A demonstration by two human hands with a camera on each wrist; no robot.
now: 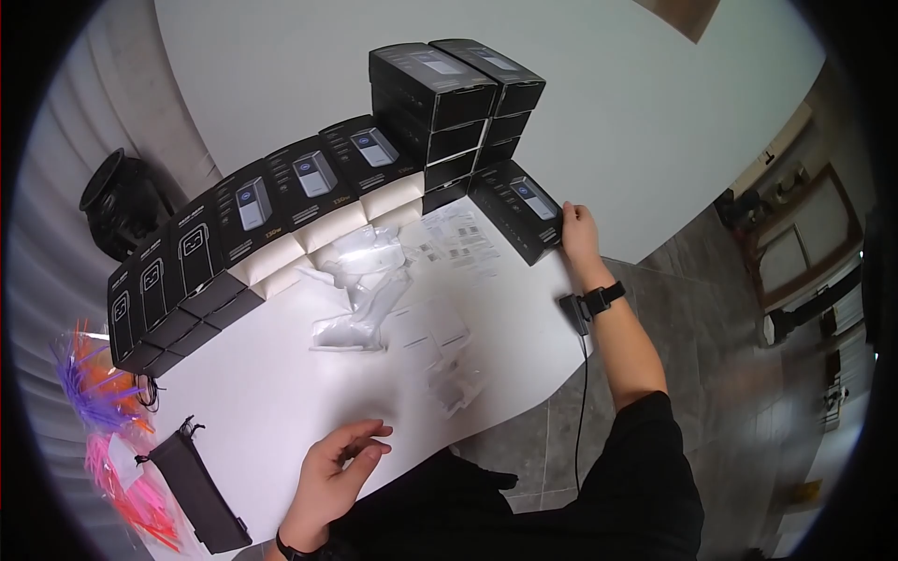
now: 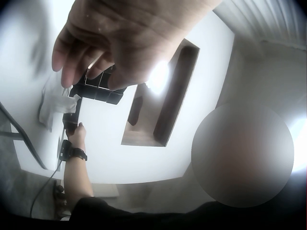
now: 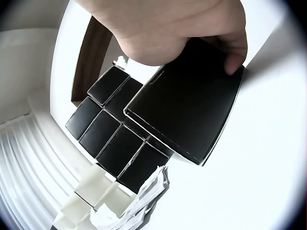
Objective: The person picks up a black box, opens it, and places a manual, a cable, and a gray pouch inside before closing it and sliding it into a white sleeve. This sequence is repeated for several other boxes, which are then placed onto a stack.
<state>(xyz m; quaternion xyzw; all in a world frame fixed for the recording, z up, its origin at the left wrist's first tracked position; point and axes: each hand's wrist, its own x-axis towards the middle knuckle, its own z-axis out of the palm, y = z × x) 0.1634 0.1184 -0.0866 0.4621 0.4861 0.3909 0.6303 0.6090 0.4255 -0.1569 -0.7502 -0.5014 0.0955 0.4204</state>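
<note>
My right hand grips the outer end of a black printed box, which lies beside the tall stack of similar boxes. From the right wrist view, the hand spans the end of the box, with a finger on its far side. Over the table's front edge, my left hand hangs with loosely bent fingers and holds nothing. The left wrist view shows that hand empty too.
A row of black boxes lines the back left. Crumpled clear wrappers and printed sheets lie mid-table. A black pouch and bags of coloured sticks sit left. A cable hangs from the right wrist.
</note>
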